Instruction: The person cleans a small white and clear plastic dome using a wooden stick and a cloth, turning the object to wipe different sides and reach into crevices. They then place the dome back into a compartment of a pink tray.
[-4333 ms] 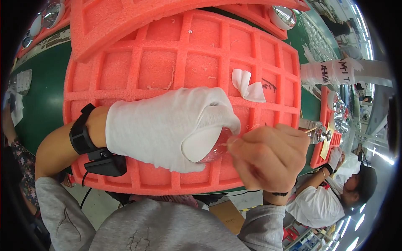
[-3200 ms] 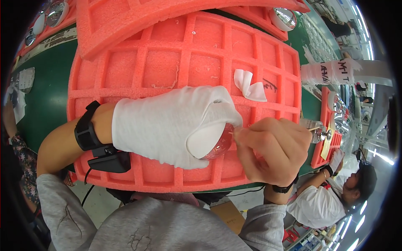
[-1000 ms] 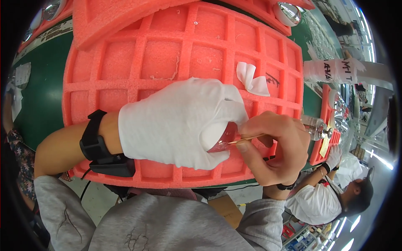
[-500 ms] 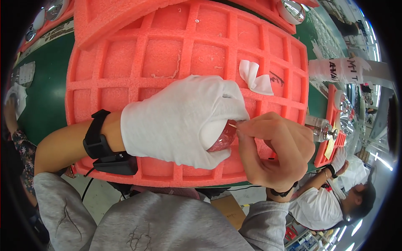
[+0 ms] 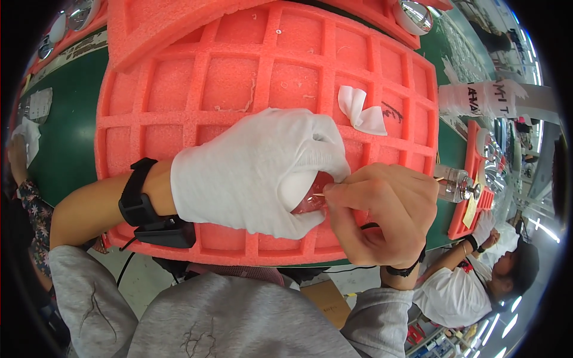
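Observation:
My left hand (image 5: pixel 253 170), in a white glove, curls around a round, glossy lens-like piece (image 5: pixel 309 201). Part of that piece looks white and part shows see-through red; the fingers hide the rest. Bare, my right hand (image 5: pixel 391 209) pinches a thin pale stick (image 5: pixel 319 194) between thumb and forefinger. The tip of the stick lies over the see-through part, seemingly against it. Both hands are above a red foam tray (image 5: pixel 234 83) with square pockets.
A folded white cloth (image 5: pixel 362 113) lies on the tray's right side. Another red foam piece (image 5: pixel 161 30) overlaps its far left. Beyond stands a shiny dome (image 5: pixel 416 17); at right, a clear pump bottle (image 5: pixel 456 185). A co-worker (image 5: pixel 456 295) works at lower right.
My right hand has shifted slightly left, and more of the stick shows over the lens-like piece. The left hand keeps its hold with a slight leftward turn.

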{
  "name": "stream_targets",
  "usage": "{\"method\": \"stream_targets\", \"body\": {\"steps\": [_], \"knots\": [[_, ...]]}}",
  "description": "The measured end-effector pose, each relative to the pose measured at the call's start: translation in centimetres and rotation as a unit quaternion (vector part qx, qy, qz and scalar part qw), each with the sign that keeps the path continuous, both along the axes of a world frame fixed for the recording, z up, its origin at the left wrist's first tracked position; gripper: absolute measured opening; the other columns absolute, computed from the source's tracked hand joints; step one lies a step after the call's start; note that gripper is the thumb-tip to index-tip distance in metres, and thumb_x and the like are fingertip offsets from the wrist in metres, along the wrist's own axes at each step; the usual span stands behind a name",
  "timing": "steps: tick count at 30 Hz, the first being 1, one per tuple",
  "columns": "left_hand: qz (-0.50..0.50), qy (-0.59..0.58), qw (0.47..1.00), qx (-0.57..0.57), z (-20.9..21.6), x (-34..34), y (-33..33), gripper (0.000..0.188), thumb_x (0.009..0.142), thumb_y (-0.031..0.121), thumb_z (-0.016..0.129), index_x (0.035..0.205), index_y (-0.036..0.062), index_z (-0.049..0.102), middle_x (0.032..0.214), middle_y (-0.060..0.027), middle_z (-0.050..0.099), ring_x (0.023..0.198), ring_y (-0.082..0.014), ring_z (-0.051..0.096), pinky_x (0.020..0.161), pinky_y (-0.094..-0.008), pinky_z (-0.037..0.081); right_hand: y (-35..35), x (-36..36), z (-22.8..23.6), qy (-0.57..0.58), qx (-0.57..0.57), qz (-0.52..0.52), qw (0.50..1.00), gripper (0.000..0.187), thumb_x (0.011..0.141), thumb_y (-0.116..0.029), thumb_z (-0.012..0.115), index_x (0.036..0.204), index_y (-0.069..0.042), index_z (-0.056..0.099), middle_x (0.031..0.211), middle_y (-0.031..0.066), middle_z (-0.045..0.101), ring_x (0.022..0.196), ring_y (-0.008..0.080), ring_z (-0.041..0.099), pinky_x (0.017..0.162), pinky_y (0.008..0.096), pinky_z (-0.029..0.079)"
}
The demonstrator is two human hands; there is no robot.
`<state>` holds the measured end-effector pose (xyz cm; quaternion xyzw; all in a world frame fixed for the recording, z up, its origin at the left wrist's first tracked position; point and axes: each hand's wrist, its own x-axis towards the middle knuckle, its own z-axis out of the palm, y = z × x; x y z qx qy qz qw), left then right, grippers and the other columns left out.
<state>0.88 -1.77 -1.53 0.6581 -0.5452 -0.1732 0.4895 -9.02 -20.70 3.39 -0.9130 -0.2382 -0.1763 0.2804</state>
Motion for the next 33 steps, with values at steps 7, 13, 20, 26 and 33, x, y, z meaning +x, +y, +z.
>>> {"method": "stream_targets", "body": {"steps": [7,13,20,26,33], "knots": [[0.02,-0.015,1.0,0.016,0.1,-0.1,0.0,0.047,0.065,0.015,0.087,0.107,0.0117,0.066,0.109,-0.0067,0.063,0.094,-0.0287,0.063,0.078,-0.0399,0.053,0.3,0.0,-0.1,0.009,0.013,-0.037,0.999,0.022,0.06,0.009,0.072,0.078,-0.003,0.066,0.067,0.0063,0.065,0.054,0.0189,0.063,0.049,0.0276,0.047],[0.009,0.002,1.0,0.007,0.2,-0.2,0.2,0.043,0.066,0.016,0.086,0.105,0.0111,0.067,0.109,-0.0072,0.063,0.095,-0.0292,0.063,0.079,-0.04,0.052,0.1,0.1,0.5,0.02,-0.006,0.022,1.0,0.023,0.059,0.013,0.071,0.076,-0.002,0.065,0.065,0.0057,0.066,0.052,0.0192,0.064,0.049,0.0262,0.047],[0.007,0.016,1.0,0.002,0.1,-0.2,0.1,0.042,0.066,0.017,0.085,0.104,0.011,0.067,0.107,-0.0075,0.063,0.094,-0.0297,0.062,0.078,-0.0407,0.052,0.2,0.0,-0.1,-0.005,-0.002,0.0,1.0,0.021,0.062,0.006,0.073,0.08,-0.003,0.065,0.066,0.0053,0.062,0.051,0.0179,0.06,0.046,0.0275,0.043],[0.02,0.001,1.0,0.021,0.4,-0.2,0.0,0.041,0.066,0.017,0.084,0.103,0.0107,0.067,0.106,-0.0074,0.064,0.094,-0.0298,0.062,0.078,-0.0405,0.052,0.7,-0.2,0.5,0.023,-0.003,-0.052,0.998,0.023,0.057,0.01,0.072,0.075,-0.002,0.065,0.062,0.0058,0.065,0.05,0.0173,0.063,0.049,0.0252,0.047],[0.03,0.009,0.999,0.021,0.1,-0.3,-0.3,0.04,0.064,0.015,0.084,0.1,0.0108,0.067,0.102,-0.0064,0.064,0.092,-0.0299,0.062,0.076,-0.0403,0.053,0.9,0.0,0.8,-0.035,-0.047,-0.021,0.998,0.023,0.055,0.011,0.072,0.073,-0.001,0.065,0.06,0.0059,0.064,0.049,0.0178,0.062,0.048,0.0251,0.047]]}}
